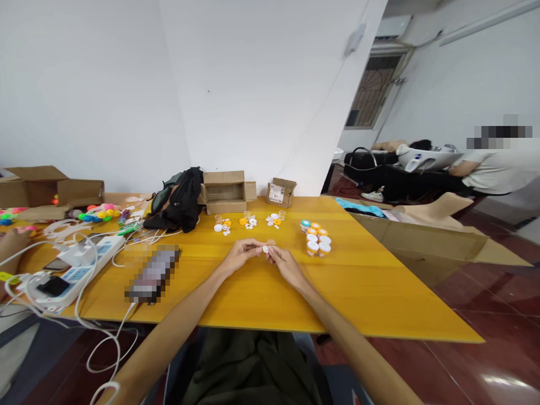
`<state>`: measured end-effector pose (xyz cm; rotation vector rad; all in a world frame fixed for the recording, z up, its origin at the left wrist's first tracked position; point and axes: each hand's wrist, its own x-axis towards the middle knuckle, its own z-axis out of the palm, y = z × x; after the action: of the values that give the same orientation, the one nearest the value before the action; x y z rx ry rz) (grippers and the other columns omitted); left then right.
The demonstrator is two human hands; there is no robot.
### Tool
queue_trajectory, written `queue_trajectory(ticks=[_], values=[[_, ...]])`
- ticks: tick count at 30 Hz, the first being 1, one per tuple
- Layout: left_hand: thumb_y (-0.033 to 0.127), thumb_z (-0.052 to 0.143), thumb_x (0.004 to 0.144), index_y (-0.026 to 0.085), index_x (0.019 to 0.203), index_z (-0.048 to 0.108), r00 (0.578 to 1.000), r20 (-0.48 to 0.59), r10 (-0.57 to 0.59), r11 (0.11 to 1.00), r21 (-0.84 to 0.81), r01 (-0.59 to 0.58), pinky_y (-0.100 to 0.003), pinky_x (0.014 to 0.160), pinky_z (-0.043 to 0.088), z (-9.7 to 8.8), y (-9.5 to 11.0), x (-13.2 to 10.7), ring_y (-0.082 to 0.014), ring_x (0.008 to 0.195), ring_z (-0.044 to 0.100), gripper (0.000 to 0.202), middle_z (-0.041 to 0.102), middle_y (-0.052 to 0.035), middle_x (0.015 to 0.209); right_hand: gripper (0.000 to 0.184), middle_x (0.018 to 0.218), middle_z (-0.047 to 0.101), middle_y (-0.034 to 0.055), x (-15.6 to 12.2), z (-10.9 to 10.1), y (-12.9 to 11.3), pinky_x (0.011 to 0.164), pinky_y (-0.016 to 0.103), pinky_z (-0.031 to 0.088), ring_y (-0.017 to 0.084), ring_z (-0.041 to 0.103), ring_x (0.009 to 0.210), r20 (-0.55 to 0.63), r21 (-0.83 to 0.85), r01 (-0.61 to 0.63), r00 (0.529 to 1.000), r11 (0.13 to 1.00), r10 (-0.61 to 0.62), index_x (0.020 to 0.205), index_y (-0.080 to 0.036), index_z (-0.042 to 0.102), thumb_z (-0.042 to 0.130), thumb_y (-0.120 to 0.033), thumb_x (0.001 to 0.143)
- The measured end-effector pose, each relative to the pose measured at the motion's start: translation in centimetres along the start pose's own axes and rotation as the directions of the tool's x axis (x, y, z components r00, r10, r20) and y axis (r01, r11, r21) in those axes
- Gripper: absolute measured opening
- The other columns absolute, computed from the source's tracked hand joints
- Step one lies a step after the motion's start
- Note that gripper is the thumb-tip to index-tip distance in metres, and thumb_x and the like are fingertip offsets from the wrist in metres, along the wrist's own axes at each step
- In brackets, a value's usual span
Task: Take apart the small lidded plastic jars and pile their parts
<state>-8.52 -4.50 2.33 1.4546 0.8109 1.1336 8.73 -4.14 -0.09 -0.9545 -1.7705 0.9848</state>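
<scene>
Over the middle of the table, my left hand (241, 254) and my right hand (285, 263) meet at the fingertips, both closed around a small white plastic piece (265, 249). Its exact kind is too small to tell. Just behind it shows a clear orange-tinted cup (271, 242), partly hidden by my fingers. Farther back lie three small groups of parts: white discs (218, 228) with a clear cup, an orange ring (243, 221) among white pieces, and more white pieces (270, 221) beside another cup. To the right of my hands stand several lidded jars (312, 246) with white, orange and teal tops.
Cardboard boxes (225, 194) and a black bag (181, 199) line the back. At left are a power strip (90, 264) with tangled cables, a phone (154, 274), colourful toys (99, 212) and another person's hand (17, 247). A large carton (405, 242) borders the table's right side.
</scene>
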Motion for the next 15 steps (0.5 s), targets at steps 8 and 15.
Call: queue_trajectory(ticks=[8, 15], values=[[0.040, 0.075, 0.072, 0.016, 0.082, 0.074, 0.999, -0.034, 0.034, 0.995, 0.092, -0.031, -0.027, 0.071, 0.047, 0.03, -0.55, 0.35, -0.0147, 0.068, 0.060, 0.026, 0.070, -0.0027, 0.071, 0.059, 0.058, 0.054, -0.0004, -0.04, 0.25, -0.49, 0.059, 0.029, 0.044, 0.017, 0.050, 0.057, -0.020, 0.034, 0.004, 1.000, 0.999, -0.004, 0.066, -0.022, 0.058, 0.039, -0.076, 0.081], [0.023, 0.061, 0.083, 0.019, 0.078, 0.072, 0.978, -0.030, 0.207, 0.867, 0.468, -0.169, -0.028, 0.074, 0.046, -0.12, -0.98, 0.25, -0.0169, 0.077, 0.061, 0.012, 0.069, -0.0025, 0.079, 0.057, 0.057, 0.052, -0.0015, 0.02, 0.15, -0.71, 0.055, 0.028, 0.042, 0.016, 0.049, 0.056, -0.117, 0.048, -0.019, 0.993, 0.999, 0.024, 0.068, -0.022, 0.059, 0.042, -0.074, 0.081]])
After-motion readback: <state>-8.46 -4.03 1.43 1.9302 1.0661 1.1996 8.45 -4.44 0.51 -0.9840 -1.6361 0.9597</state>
